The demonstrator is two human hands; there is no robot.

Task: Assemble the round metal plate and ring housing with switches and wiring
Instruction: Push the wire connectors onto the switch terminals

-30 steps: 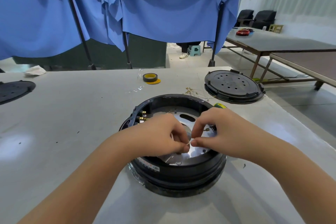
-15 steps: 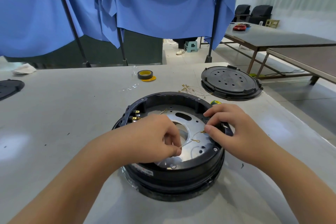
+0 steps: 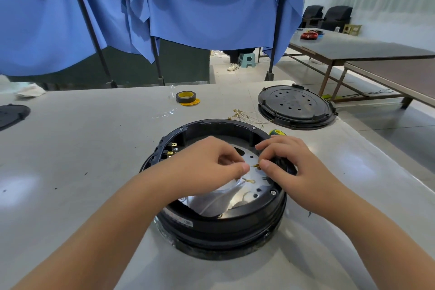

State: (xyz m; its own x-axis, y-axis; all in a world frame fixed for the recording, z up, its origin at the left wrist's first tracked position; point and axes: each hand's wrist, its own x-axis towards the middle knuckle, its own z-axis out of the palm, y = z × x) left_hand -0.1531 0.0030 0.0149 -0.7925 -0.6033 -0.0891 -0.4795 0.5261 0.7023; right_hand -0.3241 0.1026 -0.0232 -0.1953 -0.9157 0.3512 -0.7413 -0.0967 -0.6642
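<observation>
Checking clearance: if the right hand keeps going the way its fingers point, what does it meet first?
Likely the left hand: right hand fingertips point left at the small brass terminal between them; depth unclear.

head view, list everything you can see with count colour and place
ring housing: 1, black, centre of table
metal plate: 1, silver, inside the housing
wire: 1, thin with brass end, between both grips
table: 1, grey, foreground
tape roll: 1, black and yellow, far middle of table
round cover: 1, black, far right of table
loose wires: a bundle, pale with brass ends, behind the housing
curtain: blue, behind the table
stool: 1, teal, on the floor beyond
left hand: 1, pinching the wire
right hand: 1, pinching the wire end
</observation>
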